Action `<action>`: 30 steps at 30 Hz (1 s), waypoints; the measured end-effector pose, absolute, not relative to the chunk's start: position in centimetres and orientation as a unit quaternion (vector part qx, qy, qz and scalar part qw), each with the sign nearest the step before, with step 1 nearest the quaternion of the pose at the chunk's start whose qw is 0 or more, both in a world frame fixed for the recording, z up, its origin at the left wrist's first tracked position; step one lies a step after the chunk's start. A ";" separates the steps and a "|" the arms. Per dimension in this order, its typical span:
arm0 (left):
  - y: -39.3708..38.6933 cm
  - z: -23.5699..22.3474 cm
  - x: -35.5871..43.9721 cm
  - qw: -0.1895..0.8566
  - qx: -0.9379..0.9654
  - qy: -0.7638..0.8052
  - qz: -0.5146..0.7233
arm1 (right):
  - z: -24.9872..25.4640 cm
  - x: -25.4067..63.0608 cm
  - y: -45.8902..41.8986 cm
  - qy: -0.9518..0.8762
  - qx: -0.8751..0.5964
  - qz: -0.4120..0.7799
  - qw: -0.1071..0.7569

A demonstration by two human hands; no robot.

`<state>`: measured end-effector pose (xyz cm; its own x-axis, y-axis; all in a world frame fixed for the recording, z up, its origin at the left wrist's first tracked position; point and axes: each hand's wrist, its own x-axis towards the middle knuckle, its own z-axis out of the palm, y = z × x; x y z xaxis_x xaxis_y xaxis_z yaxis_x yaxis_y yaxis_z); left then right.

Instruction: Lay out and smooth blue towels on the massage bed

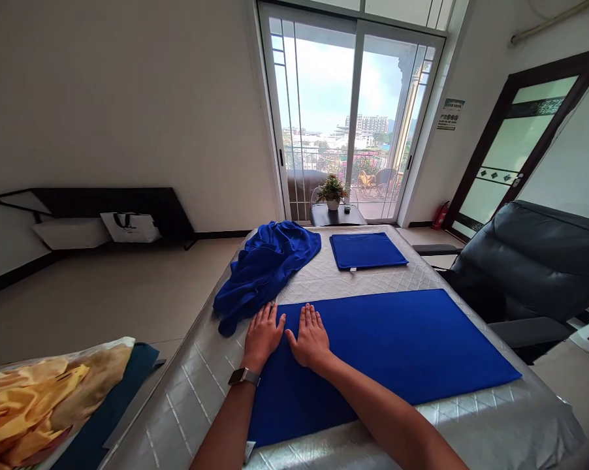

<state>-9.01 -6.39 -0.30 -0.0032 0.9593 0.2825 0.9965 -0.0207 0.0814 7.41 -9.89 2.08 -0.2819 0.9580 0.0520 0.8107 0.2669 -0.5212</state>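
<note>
My left hand (262, 336) and my right hand (310, 339) lie flat, fingers spread, on a large blue cloth (402, 352) spread out on a quilted silver-grey mattress (191, 398). The left hand rests at the cloth's far left corner, just beside a crumpled blue towel (265, 271), and its wrist wears a watch (244, 376). Neither hand grips anything. Farther along the mattress lies a smaller blue cloth (367, 251), flat and neatly squared, with a small white tag at its near edge.
A black leather armchair (524, 274) stands along the mattress's right side. Yellow printed fabric (44, 398) and a dark teal cloth (113, 385) lie at lower left. Beyond the mattress's far end, a small dark table (331, 215) holds a potted plant before a glass sliding door.
</note>
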 end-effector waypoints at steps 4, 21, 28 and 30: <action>-6.4 -0.3 -9.1 0.064 -0.702 -0.696 -0.134 | 2.0 7.4 -9.9 -0.773 -0.571 0.203 0.186; -6.4 0.1 -9.0 0.049 -0.701 -0.699 -0.131 | 2.0 9.5 -9.4 -0.764 -0.592 0.203 0.158; -6.4 0.2 -8.9 0.048 -0.700 -0.699 -0.137 | 2.4 13.1 -9.0 -0.753 -0.617 0.186 0.133; -6.4 0.2 -8.9 0.045 -0.700 -0.699 -0.136 | 2.4 14.2 -8.8 -0.749 -0.624 0.185 0.122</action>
